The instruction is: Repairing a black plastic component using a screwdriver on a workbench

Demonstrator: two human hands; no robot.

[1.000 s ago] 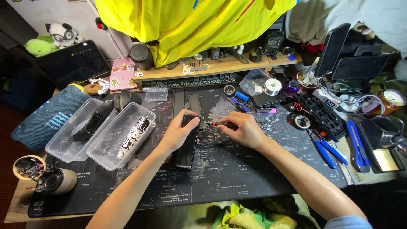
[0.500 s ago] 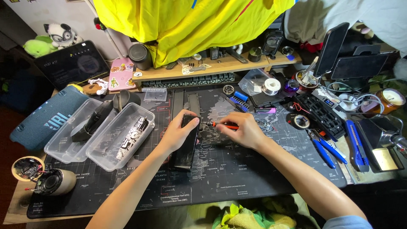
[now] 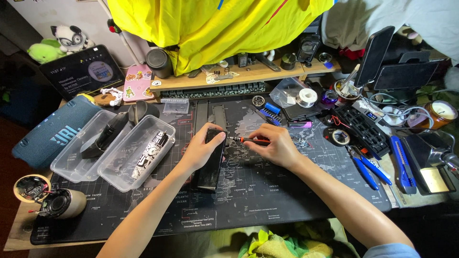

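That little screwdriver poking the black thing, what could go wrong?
The screwdriver tip meets the edge of the black device close to the left hand fingers; a slip might jab them. The right hand holds it nearly flat, so it could skid and scratch the device. Any tiny screw might vanish on the dark patterned mat.

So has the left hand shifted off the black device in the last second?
No. The left hand still rests on the black device, same spot relative to the clear tray beside it.
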